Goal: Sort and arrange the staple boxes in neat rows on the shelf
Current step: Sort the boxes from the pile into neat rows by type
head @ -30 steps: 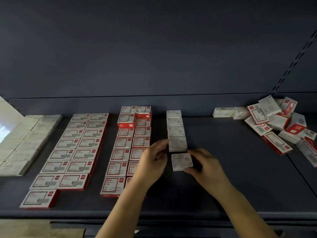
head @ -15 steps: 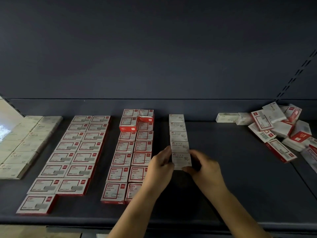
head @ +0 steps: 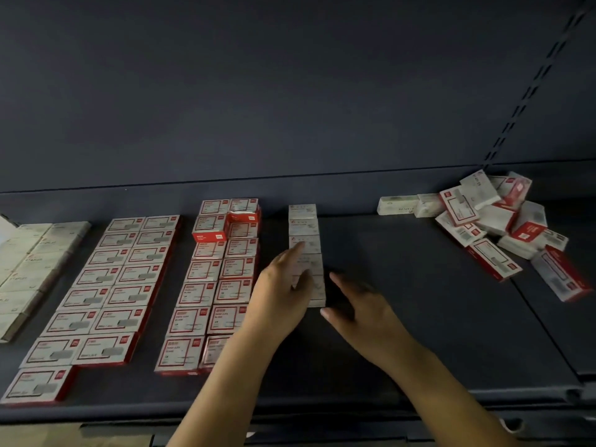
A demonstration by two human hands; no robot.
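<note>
A single column of white staple boxes point(head: 304, 240) runs front to back at the middle of the dark shelf point(head: 419, 317). My left hand point(head: 283, 295) lies along the column's left side, straight fingers touching the nearest boxes. The front box point(head: 317, 293) sits at the column's near end. My right hand point(head: 358, 304) hovers just right of that box, fingers relaxed and holding nothing. Red-and-white boxes lie in paired rows left of centre point(head: 222, 279) and further left point(head: 106, 291).
A loose heap of mixed red and white boxes point(head: 503, 227) lies at the back right, with two white boxes point(head: 409, 204) beside it. Pale boxes point(head: 32, 266) line the far left. Bare shelf lies between the white column and the heap.
The front box, held between both hands earlier, now sits at the near end of the white column. My right hand has let go and drawn back to the right; my left hand slid along the column.
</note>
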